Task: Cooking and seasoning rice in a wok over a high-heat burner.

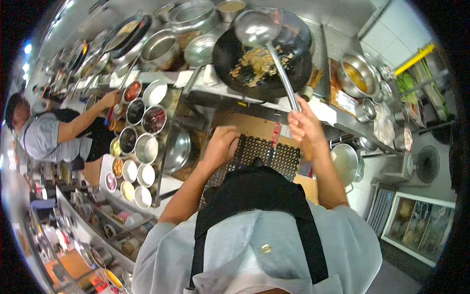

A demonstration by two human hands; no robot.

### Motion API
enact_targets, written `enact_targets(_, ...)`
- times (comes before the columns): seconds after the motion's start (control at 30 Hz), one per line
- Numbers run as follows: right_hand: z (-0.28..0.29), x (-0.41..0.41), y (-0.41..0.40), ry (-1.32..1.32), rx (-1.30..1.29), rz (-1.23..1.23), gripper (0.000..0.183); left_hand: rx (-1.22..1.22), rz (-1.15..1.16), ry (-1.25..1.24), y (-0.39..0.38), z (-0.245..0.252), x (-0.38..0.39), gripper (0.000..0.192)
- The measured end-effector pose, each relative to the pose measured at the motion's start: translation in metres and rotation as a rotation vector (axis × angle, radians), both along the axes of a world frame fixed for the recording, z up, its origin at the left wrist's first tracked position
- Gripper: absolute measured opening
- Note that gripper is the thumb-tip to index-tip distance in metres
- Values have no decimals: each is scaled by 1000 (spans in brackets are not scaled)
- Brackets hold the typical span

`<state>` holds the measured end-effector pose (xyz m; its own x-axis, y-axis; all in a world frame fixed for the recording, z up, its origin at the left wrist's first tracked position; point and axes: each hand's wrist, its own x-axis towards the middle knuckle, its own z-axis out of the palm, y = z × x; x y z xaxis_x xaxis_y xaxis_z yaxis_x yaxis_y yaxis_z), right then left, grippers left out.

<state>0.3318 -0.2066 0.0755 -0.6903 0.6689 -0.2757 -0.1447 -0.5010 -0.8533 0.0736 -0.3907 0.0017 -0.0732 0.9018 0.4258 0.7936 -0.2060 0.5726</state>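
A long-handled steel ladle (257, 28) hangs over a black wok (226, 55), bowl toward the far side. My right hand (305, 119) grips the handle's near end. Browned, shredded-looking food (253, 68) lies in the wok, partly hidden by the ladle. My left hand (222, 146) is in front of my apron (253, 187), apart from the wok, its fingers bent; the palm side is hidden and I see nothing held. A perforated black mat (282, 156) shows below, between my hands. Left of the wok sits a perforated metal strainer (200, 49), its handle toward me.
Metal and white tubs of sauces and seasonings (147, 147) fill the stand at my left. Beyond it, a co-worker (55, 136) reaches an arm toward the tubs. Pots (159, 49) line the back counter. On the right are a steel bowl of yellow liquid (358, 77) and a large pot (345, 163).
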Motion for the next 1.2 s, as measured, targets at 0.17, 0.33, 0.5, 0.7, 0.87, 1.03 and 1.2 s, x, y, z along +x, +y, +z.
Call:
enact_targets(0.17,0,39,-24,-247,59,-426,69,226,-51,103,138,8,18,13)
enact_targets(0.33,-4,130,-59,-364,113,-610,69,132,-39,312,209,-21,12,17)
enact_targets(0.5,21,131,-89,-430,35,-1011,66,263,11,328,316,39,7,25)
enact_targets(0.7,26,142,-103,-87,33,-1255,76,258,-64,371,443,-27,-49,23)
enact_targets(0.87,-40,172,-152,-361,-206,-1277,71,399,-155,416,456,-28,-48,19)
enact_targets(1.03,-157,241,-157,-539,-463,-1256,70,315,-522,238,345,-50,25,24)
enact_targets(1.2,-218,299,-157,-708,-455,-1082,66,-261,-845,162,212,-117,86,16)
